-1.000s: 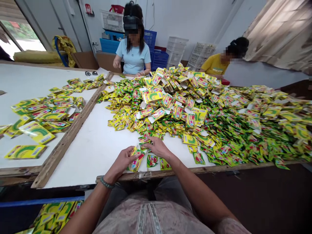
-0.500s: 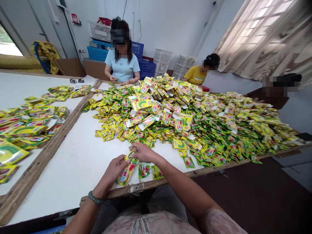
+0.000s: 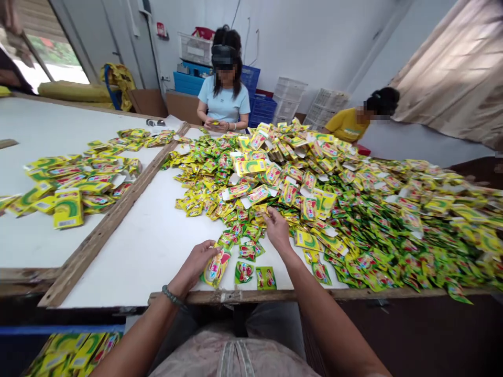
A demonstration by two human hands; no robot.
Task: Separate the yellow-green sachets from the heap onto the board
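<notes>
The white table (image 3: 129, 251) is bare left of the left hand (image 3: 198, 262), which grips a sachet bundle (image 3: 215, 267). Two loose sachets (image 3: 244, 272) lie just right of it, by the edge. The right hand (image 3: 277, 230) is on the sachet pile (image 3: 353, 199), grip unclear.

Stack of sachets (image 3: 215, 267): yellow-green foil with red print, clasped in the left hand (image 3: 196, 264), tilted, with its lower end close to the desk (image 3: 157, 246) near the front edge. Pile of sachets (image 3: 314, 183): like packets, loose and overlapping, heaped across the desk's middle and right. The right hand (image 3: 277, 229) has fingertips on its near fringe; whether they pinch one cannot be told. Two single sachets (image 3: 243, 272) lie flat, side by side, just right of the stack.
</notes>
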